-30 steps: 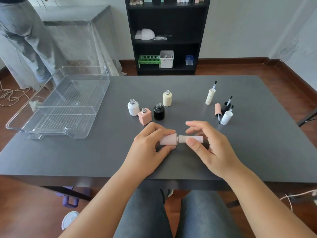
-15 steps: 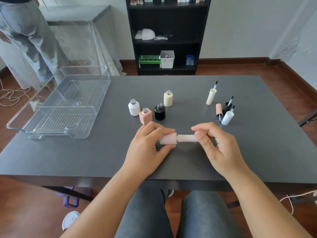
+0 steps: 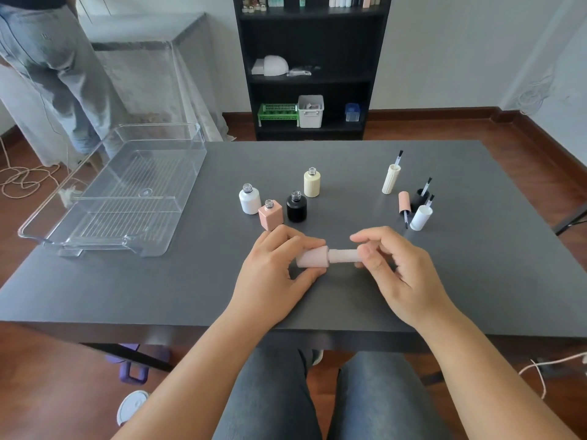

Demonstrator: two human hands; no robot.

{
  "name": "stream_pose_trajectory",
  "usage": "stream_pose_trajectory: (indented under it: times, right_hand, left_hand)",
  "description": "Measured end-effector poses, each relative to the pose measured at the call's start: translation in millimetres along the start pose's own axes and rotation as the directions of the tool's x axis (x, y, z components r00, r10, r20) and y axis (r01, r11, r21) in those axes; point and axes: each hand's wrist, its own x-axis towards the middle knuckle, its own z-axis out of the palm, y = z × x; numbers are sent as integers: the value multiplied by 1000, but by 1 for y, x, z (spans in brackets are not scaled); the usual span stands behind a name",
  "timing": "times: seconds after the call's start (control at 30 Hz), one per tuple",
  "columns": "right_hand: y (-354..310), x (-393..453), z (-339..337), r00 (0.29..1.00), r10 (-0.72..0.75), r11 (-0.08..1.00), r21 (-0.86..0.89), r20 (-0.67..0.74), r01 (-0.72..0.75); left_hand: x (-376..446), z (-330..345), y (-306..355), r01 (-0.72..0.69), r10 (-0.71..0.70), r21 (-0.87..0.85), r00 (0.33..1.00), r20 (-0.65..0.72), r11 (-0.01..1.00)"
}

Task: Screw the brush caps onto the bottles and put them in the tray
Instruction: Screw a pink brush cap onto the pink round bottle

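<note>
My left hand (image 3: 273, 268) grips a pale pink bottle (image 3: 313, 257) held sideways above the grey table (image 3: 476, 281). My right hand (image 3: 397, 271) pinches the pale pink brush cap (image 3: 344, 256) that sits on the bottle's neck. Behind them stand uncapped bottles: white (image 3: 249, 200), pink square (image 3: 270, 215), black (image 3: 296, 207), cream (image 3: 312, 183). To the right are loose brush caps: cream (image 3: 390, 178), pink (image 3: 403, 203), black (image 3: 418, 198), white (image 3: 421, 216). A clear plastic tray (image 3: 158, 246) with nothing in it rests at the table's left.
A black shelf unit (image 3: 309, 42) stands behind the table with bins and bottles. A person in grey jeans (image 3: 54, 68) stands at the far left. Cords lie on the wooden floor on both sides.
My right fingers have closed around the cap and shifted along it, turning it on the bottle. My left hand keeps the bottle still. The person at the back has shifted slightly.
</note>
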Motion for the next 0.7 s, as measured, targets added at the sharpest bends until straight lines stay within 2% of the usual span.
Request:
stream_pose_trajectory:
  times: [0.2, 0.27, 0.37, 0.5, 0.6, 0.7]
  right_hand:
    - [2, 2, 5, 972, -234, 953, -190, 25, 235]
    - [2, 1, 5, 970, -242, 949, -205, 7, 238]
    - [1, 0, 4, 987, -161, 968, -198, -19, 154]
    - [0, -1, 3, 998, -58, 995, -85, 2, 58]
    - [-1, -1, -2, 997, 41, 989, 139, 59, -49]
    - [-4, -2, 0, 985, 113, 922, 357, 132, -153]
  left_hand:
    - [0, -1, -1, 1, -1, -2, 1000, -3, 1000]
    - [0, -1, 0, 0, 0, -3, 1000, -1, 1000]
    - [-1, -1, 1, -13, 13, 12, 1000, 7, 1000]
    - [-1, -2, 3, -28, 28, 22, 999, 16, 999]
    - [-1, -3, 3, -8, 8, 0, 1000, 9, 1000]
    - [-1, -3, 2, 15, -15, -24, 1000, 11, 1000]
